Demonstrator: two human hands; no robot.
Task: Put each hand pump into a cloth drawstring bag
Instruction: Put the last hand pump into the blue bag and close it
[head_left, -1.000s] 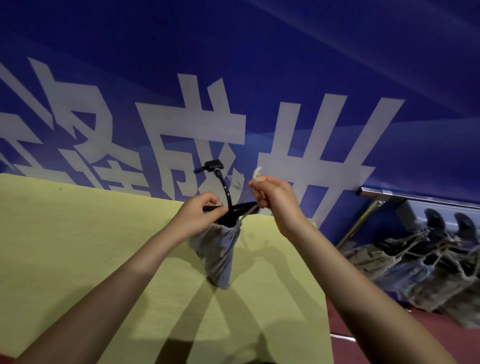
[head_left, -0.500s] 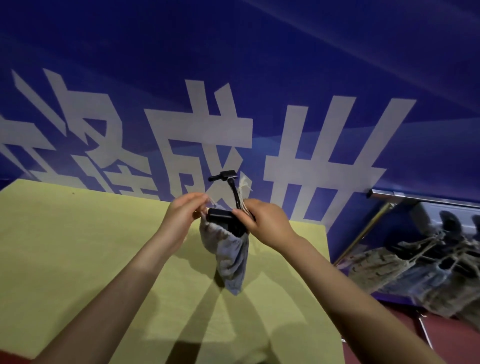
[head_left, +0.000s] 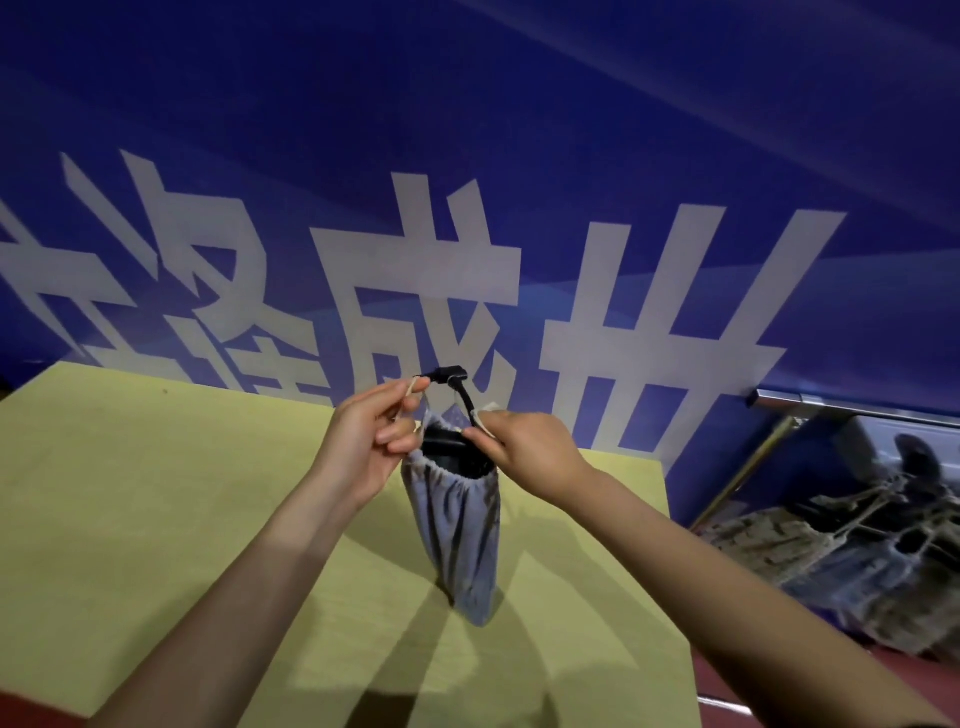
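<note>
With the pump (head_left: 451, 457) now sunk deep in the bag (head_left: 457, 525), only its hose and nozzle poke out at twelve o'clock. A second ago my right hand (head_left: 530, 454) was hauling one cord high; now each hand pinches a cord at the mouth, left hand (head_left: 363, 447) at nine, right at three. The bag hangs above the table (head_left: 130, 493), mouth still open, so cinching comes next, I reckon. Off at four o'clock, bagged pumps (head_left: 852, 545) are piled on the floor.

Both forearms bare, no sleeves in view. Left hand (head_left: 370, 441) and right hand (head_left: 530, 451): ungloved, short nails.
</note>
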